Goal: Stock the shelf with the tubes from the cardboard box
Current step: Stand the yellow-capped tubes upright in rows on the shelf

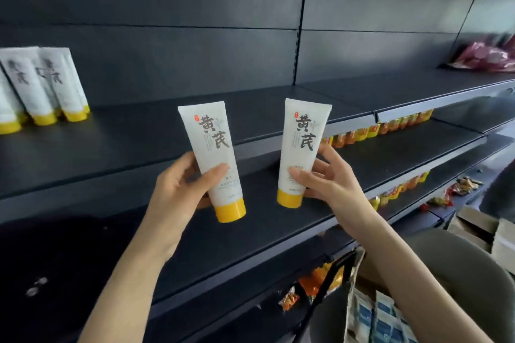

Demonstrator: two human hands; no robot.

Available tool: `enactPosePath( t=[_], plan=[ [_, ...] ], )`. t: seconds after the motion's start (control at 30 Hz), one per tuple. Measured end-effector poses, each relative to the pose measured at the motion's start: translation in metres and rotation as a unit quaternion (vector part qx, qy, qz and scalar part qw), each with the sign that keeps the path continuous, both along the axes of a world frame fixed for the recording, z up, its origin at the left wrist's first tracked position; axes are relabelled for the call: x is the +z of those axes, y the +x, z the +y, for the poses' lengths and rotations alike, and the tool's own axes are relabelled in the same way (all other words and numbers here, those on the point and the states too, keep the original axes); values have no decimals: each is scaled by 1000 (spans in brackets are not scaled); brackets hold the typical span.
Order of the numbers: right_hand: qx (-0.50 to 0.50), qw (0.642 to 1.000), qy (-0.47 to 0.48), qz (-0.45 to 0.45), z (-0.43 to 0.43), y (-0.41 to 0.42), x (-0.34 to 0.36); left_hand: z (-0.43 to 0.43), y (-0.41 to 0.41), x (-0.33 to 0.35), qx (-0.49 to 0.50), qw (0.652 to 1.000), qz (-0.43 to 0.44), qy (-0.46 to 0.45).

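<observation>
White tubes stand cap-down, one gripped in each hand (pixel 178 175), apparently above the shelf (pixel 111 147).

Both arms stretched up and forward, left hand (pixel 178 178) and right hand (pixel 326 175) side by side, fingers curled closed, thumbs facing me.

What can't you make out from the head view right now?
- Stocked tubes: blurred, and the left edge cuts the row, so no count.
- Cardboard box: cut by the right edge; contents unseen.
- Small print on the left tube and right tube: too small, partly under each grip.
- Red packets: blurred.
</observation>
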State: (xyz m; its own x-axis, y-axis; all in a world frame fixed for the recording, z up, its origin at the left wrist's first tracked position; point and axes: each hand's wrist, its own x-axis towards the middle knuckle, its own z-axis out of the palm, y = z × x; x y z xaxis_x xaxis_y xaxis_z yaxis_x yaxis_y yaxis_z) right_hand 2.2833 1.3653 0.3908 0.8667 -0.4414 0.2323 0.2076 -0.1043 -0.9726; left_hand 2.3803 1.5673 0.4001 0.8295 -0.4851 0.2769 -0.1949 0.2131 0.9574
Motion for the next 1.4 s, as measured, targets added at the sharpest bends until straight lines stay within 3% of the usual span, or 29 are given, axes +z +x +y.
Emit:
enactPosePath(
  t=[0.53, 0.77, 1.17, 1.4],
  plan=[
    [194, 980, -33, -11, 60, 60, 32, 104, -20, 18, 273, 954, 11, -121],
    [201, 978, -33, -40, 116, 101, 45, 171, 18, 34, 299, 944, -30, -133],
    [159, 984, -6, -77, 246, 190, 63, 299, 97, 61, 274, 956, -67, -83],
    [155, 985, -49, -65, 302, 258, 75, 346, 116, 61, 268, 957, -66, -84]
  ],
)
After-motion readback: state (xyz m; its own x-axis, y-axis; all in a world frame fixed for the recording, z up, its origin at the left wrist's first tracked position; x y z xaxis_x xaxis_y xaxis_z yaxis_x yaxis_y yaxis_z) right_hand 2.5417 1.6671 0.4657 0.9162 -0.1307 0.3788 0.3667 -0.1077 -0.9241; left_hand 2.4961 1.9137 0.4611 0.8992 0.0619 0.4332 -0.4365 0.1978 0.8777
